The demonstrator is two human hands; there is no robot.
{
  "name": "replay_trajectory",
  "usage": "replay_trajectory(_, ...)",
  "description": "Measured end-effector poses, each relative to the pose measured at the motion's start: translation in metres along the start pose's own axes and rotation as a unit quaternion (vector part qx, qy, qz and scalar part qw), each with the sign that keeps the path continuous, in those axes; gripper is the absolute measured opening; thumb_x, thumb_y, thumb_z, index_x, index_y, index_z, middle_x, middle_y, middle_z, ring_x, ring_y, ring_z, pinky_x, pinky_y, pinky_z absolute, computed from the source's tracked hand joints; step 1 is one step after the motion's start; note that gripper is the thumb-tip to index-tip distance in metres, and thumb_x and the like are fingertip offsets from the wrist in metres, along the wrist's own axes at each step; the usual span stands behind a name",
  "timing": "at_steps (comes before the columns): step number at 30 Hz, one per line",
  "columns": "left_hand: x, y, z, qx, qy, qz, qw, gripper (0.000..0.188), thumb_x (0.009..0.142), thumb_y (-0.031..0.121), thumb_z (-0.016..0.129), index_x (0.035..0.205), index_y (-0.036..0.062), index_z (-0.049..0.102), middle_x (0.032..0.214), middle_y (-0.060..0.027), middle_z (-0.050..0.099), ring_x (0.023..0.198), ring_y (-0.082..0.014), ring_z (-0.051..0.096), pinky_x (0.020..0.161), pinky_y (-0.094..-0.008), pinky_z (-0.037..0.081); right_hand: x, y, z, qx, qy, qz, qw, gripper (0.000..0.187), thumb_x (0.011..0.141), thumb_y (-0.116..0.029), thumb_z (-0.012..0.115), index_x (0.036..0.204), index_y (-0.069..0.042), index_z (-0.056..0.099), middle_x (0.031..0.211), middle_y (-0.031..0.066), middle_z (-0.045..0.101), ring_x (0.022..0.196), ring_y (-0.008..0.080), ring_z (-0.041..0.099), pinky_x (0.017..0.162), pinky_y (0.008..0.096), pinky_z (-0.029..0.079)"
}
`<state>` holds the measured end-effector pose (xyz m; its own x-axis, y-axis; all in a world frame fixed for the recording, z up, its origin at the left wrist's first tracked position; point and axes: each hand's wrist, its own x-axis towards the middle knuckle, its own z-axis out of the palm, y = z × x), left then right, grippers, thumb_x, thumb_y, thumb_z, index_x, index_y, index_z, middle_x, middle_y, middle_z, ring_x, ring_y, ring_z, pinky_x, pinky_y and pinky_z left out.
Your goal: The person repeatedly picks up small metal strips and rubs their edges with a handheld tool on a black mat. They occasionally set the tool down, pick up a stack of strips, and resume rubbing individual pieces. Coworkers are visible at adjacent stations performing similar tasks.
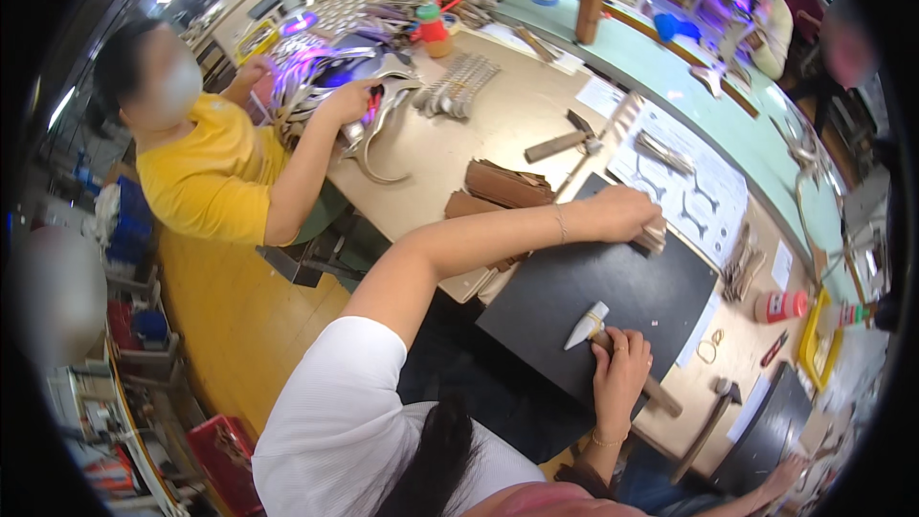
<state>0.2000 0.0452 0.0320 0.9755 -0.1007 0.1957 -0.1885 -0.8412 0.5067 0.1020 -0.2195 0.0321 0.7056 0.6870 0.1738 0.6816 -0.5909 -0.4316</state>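
Note:
My left arm reaches across to the far side of a black work mat (622,297). There my left hand (620,214) is closed on a small stack of pale strips (653,238), mostly hidden under the fingers. Near the mat's front edge my right hand (622,369) grips a hammer (586,325) by its wooden handle. The hammer lies low over the mat, its pale pointed head turned to the left. Beyond my left hand is a printed sheet (713,220) with drawn shapes, and a bundle of strips (664,150) rests on it.
Brown leather pieces (507,184) lie left of the mat, and another hammer (565,142) behind it. On the right are a red-capped jar (780,305), pliers (773,349) and a third hammer (708,426). A co-worker in yellow (206,163) handles pieces at left; another person's hand (785,475) shows lower right.

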Motion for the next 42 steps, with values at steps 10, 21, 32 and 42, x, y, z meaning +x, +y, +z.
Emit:
replay_trajectory(10, 0.006, -0.010, -0.017, -0.078, -0.152, -0.037, 0.985, 0.030, 0.087, 0.030, 0.078, 0.091, 0.0022, 0.068, 0.088, -0.0152, 0.072, 0.086, -0.0314, 0.069, 0.077, -0.0422, 0.052, -0.019, 0.003, -0.014, 0.068, -0.008, 0.070, 0.995, 0.030, 0.090, -0.009, 0.072, 0.118, -0.003, 0.065, 0.113, 0.0154, 0.061, 0.098, 0.0376, 0.063, 0.084, 0.0446, 0.050)
replay_trajectory(21, -0.001, -0.014, -0.045, -0.253, -0.246, -0.038, 0.935, 0.026, 0.085, 0.026, 0.083, 0.090, 0.0051, 0.070, 0.081, -0.0038, 0.070, 0.075, -0.0124, 0.062, 0.068, -0.0313, 0.049, -0.041, 0.007, -0.019, 0.118, 0.017, 0.073, 0.990, 0.025, 0.095, -0.002, 0.065, 0.119, 0.003, 0.061, 0.112, 0.0191, 0.058, 0.098, 0.0379, 0.062, 0.087, 0.0429, 0.051)
replay_trajectory(32, -0.109, 0.084, 0.035, -0.194, -0.108, 0.009, 0.975, 0.019, 0.089, 0.011, 0.072, 0.108, 0.0062, 0.071, 0.098, -0.0135, 0.071, 0.084, -0.0286, 0.071, 0.075, -0.0413, 0.056, -0.064, 0.031, -0.025, 0.197, 0.054, 0.244, 0.948, 0.031, 0.108, -0.012, 0.053, 0.131, 0.007, 0.062, 0.090, 0.0118, 0.067, 0.063, 0.0159, 0.055, 0.061, 0.0310, 0.048)
replay_trajectory(42, -0.131, 0.090, 0.074, -0.043, 0.038, -0.014, 0.998, 0.017, 0.092, 0.021, 0.069, 0.106, 0.0147, 0.075, 0.099, -0.0067, 0.065, 0.096, -0.0282, 0.064, 0.084, -0.0422, 0.047, -0.063, 0.020, -0.023, 0.208, 0.057, 0.251, 0.944, 0.034, 0.107, -0.011, 0.055, 0.137, 0.004, 0.062, 0.091, 0.0129, 0.071, 0.063, 0.0145, 0.057, 0.061, 0.0300, 0.049)
